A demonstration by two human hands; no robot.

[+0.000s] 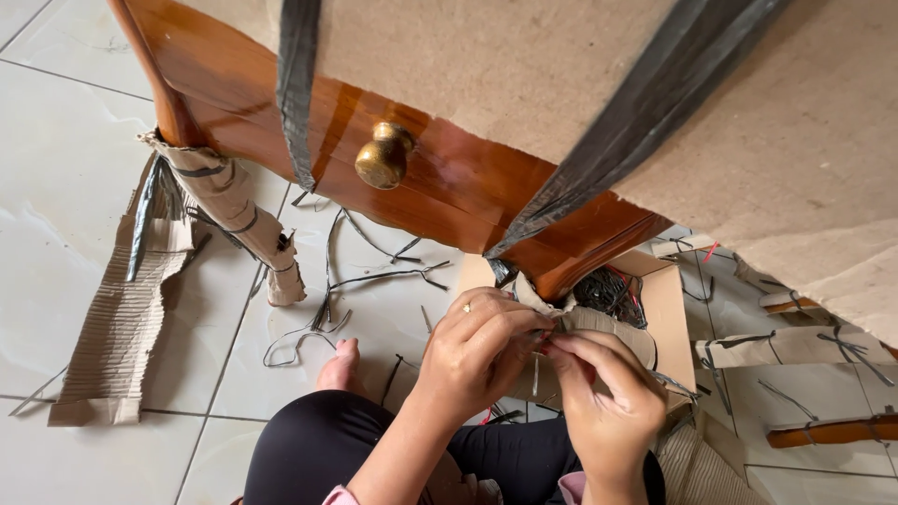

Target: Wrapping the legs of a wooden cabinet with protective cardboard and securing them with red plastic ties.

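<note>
your left hand and right hand pinching the cardboard wrapping on a wooden furniture leg, open cardboard box just beyond your fingers

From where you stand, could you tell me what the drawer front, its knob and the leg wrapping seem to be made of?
Drawer front: apparently wood, glossy reddish varnish with reflections. Knob: probably brass-toned metal, dull gold sheen. Leg wrapping: corrugated cardboard, matt brown, ribbed and torn at the edges.
</note>
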